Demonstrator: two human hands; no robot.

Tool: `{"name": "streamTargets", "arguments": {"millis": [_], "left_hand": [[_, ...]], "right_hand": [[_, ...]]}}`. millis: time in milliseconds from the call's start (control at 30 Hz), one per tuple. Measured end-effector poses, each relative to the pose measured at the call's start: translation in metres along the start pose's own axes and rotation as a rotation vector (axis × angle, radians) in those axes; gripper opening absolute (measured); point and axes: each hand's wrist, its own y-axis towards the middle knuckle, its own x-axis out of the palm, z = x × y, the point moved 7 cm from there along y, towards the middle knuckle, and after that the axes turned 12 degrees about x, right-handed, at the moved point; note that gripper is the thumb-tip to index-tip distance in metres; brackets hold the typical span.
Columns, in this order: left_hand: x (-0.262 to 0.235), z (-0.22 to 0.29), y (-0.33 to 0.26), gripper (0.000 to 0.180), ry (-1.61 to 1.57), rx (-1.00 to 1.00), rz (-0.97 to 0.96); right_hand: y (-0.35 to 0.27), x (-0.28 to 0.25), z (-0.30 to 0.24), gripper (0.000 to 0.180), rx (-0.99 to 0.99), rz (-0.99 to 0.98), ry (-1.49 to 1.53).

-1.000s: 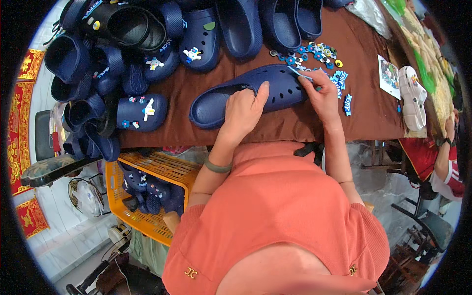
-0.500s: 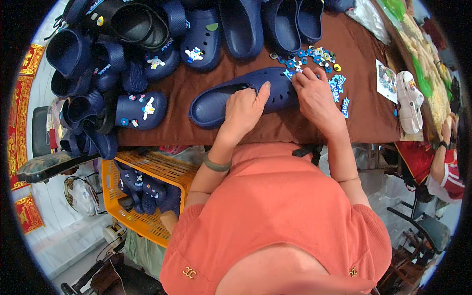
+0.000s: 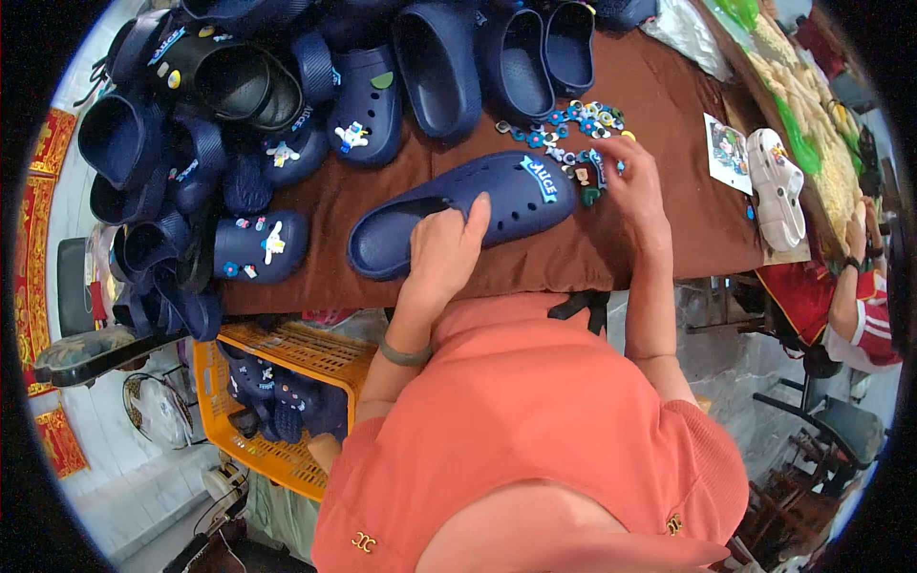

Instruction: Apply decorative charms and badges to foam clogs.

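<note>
Decorating of one navy foam clog (image 3: 468, 205) in hand, judged about midway: one pale-blue lettered strip charm and one or two small charms already seated on the toe part, many ventilation holes left bare. Left hand (image 3: 441, 250) clamped on the clog's middle, thumb over the upper near the foot opening, fingers wrapped on the near side. Right hand (image 3: 632, 186) beside the toe, fingers drawn together as if pinching a small charm; what lies between them too small to tell. Clog lying on its side near the front edge of the brown-covered table (image 3: 621, 248), toe toward the right. Loose charms (image 3: 573, 124) scattered just behind the toe. Finished navy clogs (image 3: 258, 244) with charms heaped at the table's left edge, more plain clogs (image 3: 444, 72) along the back edge.
</note>
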Motion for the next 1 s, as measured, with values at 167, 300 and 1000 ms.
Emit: {"name": "streamTargets", "arguments": {"millis": [167,300,1000], "left_hand": [[-0.002,-0.007,-0.001,0.068,-0.018,-0.048,-0.011],[-0.003,-0.004,0.001,0.069,-0.037,-0.023,0.004],[0.0,-0.009,0.004,0.071,-0.033,-0.014,0.044]], "right_hand": [[0.014,0.001,0.017,0.014,0.006,0.006,-0.401],[0.021,0.028,0.026,0.014,-0.005,-0.13,-0.351],[-0.013,0.026,-0.019,0.022,-0.124,-0.064,-0.082]]}}
